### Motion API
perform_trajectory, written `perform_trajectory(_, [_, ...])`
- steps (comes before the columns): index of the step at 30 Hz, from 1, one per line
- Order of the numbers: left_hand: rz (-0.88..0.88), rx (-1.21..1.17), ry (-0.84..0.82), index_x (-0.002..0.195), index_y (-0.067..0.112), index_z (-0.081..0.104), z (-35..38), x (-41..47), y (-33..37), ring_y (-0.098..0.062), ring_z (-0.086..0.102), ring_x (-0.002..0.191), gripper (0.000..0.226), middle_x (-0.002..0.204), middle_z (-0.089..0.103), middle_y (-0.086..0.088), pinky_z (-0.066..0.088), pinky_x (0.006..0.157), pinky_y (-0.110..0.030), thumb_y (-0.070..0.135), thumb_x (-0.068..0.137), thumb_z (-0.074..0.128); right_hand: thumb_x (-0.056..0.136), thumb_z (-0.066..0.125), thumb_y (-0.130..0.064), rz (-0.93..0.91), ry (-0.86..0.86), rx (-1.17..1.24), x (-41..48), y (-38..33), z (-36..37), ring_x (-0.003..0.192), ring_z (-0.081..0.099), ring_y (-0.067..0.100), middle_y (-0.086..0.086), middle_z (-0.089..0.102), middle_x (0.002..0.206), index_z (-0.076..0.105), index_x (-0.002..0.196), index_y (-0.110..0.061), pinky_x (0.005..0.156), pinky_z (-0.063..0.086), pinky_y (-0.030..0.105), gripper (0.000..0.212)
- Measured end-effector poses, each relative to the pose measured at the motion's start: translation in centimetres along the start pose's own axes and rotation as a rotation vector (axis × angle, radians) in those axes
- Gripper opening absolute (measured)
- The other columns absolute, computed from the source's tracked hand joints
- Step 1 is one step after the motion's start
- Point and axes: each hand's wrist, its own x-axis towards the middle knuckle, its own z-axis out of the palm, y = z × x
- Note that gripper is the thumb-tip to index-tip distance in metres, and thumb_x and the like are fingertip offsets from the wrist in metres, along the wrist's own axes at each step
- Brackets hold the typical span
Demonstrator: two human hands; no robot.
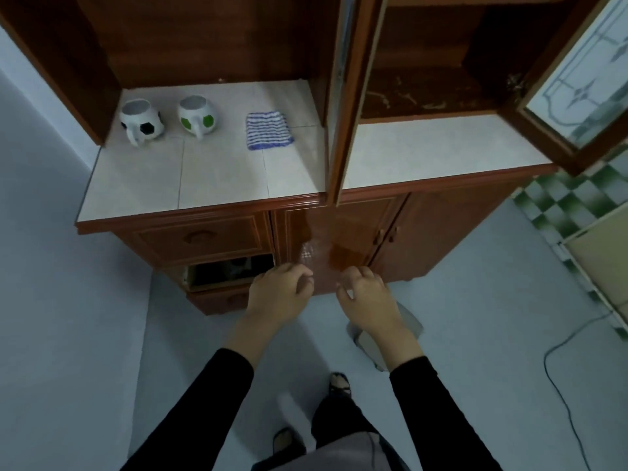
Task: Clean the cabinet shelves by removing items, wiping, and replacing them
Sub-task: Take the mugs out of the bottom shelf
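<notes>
Empty hands held low, cloth waiting up on the bench.

Left hand (278,294) and right hand (367,300) side by side, backs up, fingers softly bent, holding nothing, close to the lower cabinet doors. Up and forward from both, a little to the left: striped cloth (269,130), flat on the tiled bench (221,171), almost square, no clear long side. Nearer the left hand than the right. Farther left on the same bench, black-spotted mug (140,122) and green-spotted mug (197,117), well apart from the cloth. Up to the right, beside the open glass door (577,79), a bare shelf (424,93) with pale marks, probably not yet wiped. Likely next: a reach up for the cloth, easiest with the left hand.
</notes>
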Motion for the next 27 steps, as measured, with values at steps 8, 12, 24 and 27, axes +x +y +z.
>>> perform_trajectory(8, [0.055,0.027,-0.127,0.117,0.034,0.062,3.5,7.2,8.6,-0.019,0.06,0.106,0.027,0.122,0.062,0.008,0.047,0.085,-0.03,0.044,0.099,0.043,0.097,0.049,-0.031,0.081,0.036,0.012,3.0,8.9,-4.6,0.108,0.056,0.035,0.012,0.061,0.112,0.055,0.112,-0.011,0.09,0.046,0.042,0.026])
perform_trajectory(12, [0.037,0.091,-0.17,0.119,0.035,0.061,4.7,12.0,13.5,-0.02,0.058,0.113,0.03,0.126,0.061,0.007,0.043,0.087,-0.03,0.046,0.1,0.039,0.098,0.045,-0.033,0.065,-0.008,-0.047,6.0,13.6,-8.0,0.109,0.057,0.037,0.014,0.061,0.116,0.055,0.116,-0.011,0.091,0.045,0.042,0.031])
perform_trajectory(24, [0.028,0.072,-0.033,0.11,0.032,0.064,3.9,19.2,17.8,-0.017,0.06,0.107,0.026,0.116,0.063,0.011,0.047,0.089,-0.033,0.041,0.099,0.043,0.097,0.043,-0.03,0.019,0.06,-0.054,12.8,18.2,-14.2,0.104,0.058,0.037,0.014,0.061,0.111,0.054,0.109,-0.009,0.087,0.045,0.04,0.027])
perform_trajectory(27, [0.077,0.061,0.034,0.106,0.031,0.064,3.2,20.5,17.5,-0.015,0.061,0.103,0.024,0.111,0.065,0.011,0.049,0.085,-0.032,0.04,0.098,0.044,0.096,0.044,-0.027,0.019,0.093,-0.002,14.3,18.1,-14.5,0.099,0.059,0.035,0.014,0.061,0.105,0.052,0.102,-0.009,0.08,0.044,0.037,0.021])
